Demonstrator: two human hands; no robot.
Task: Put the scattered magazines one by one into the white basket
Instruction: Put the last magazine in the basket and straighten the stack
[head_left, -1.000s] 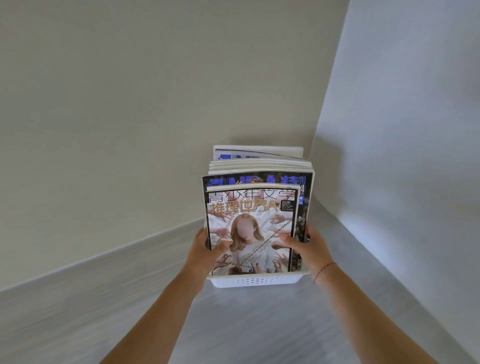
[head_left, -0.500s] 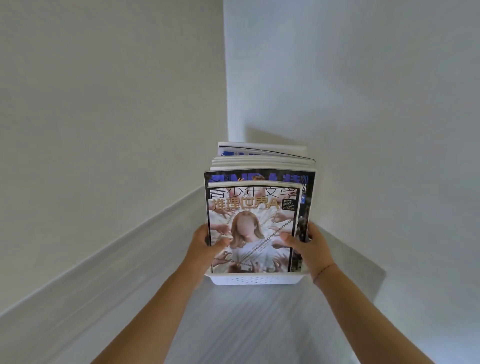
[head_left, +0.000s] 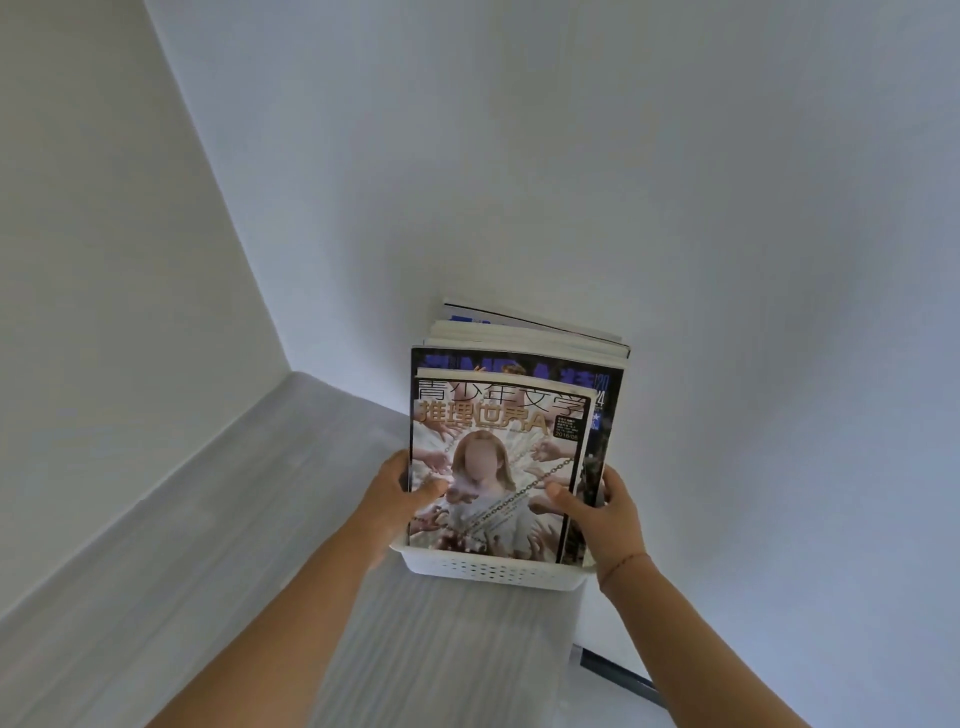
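Note:
A white basket with a perforated front wall stands on a grey surface. Several magazines stand upright in it. The front magazine has a pale cover with gold lettering and a figure among chains. Behind it stands a dark blue magazine, then more with white page edges. My left hand grips the stack at its left edge, thumb on the front cover. My right hand grips the right edge, thumb on the cover too.
The basket stands at the right end of the grey surface, close to a white wall. Another wall meets the surface on the left. A dark strip lies low beside the surface's right edge.
The view has swung to the right, so the wall corner moved left in the picture. Both hands keep the same hold on the magazines in the basket.

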